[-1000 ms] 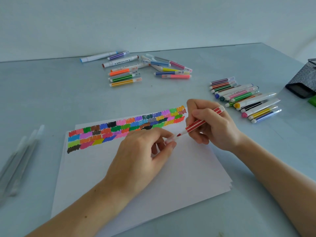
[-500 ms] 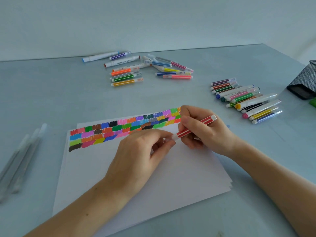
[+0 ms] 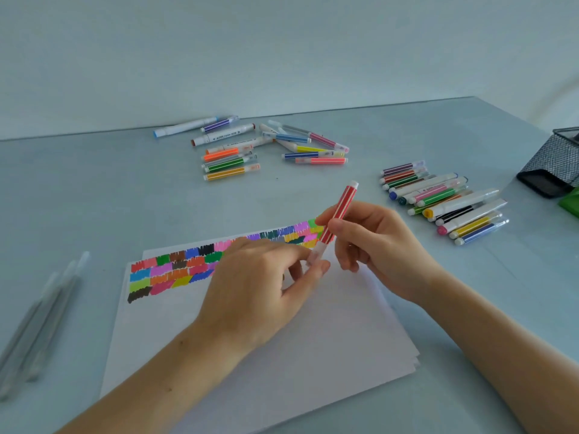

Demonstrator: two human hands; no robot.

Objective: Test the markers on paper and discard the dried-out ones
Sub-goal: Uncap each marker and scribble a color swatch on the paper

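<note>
My right hand [image 3: 376,242] grips a red striped marker [image 3: 340,211] by its barrel, tilted nearly upright over the paper. My left hand [image 3: 260,283] pinches the clear cap [image 3: 316,255] seated on the marker's lower end. The white paper stack [image 3: 282,355] beneath carries rows of coloured test swatches [image 3: 175,270] along its top edge. One group of markers [image 3: 257,148] lies at the back centre of the table. A second group of markers [image 3: 445,202] lies to the right.
A black mesh holder [image 3: 554,167] stands at the right edge with something green [image 3: 571,205] beside it. A few clear pens [image 3: 40,317] lie at the left on the grey table [image 3: 94,198]. A pale wall rises behind.
The cap, apart from the tip a second ago, now sits on the red marker's end. My right hand has swung the marker from a flat slant to nearly upright.
</note>
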